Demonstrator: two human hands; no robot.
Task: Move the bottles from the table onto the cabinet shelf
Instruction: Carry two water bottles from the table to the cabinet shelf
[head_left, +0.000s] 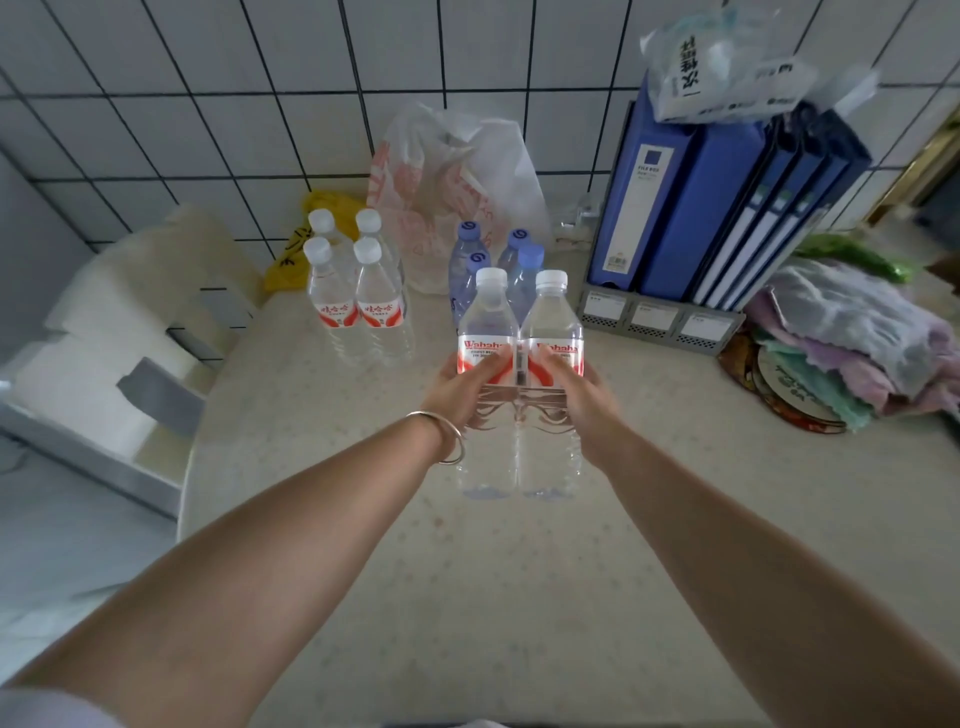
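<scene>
Between both hands, two clear white-capped bottles (519, 358).

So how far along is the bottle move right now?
Nothing looks shelved yet; no cabinet shelf is in view. In hand: the left hand and right hand each grip one clear white-capped Wahaha bottle. Left on the speckled table: four clear red-labelled bottles and four blue-capped bottles.

Left hand (457, 387) and right hand (576, 389) clasp two bottles (519, 332).
</scene>
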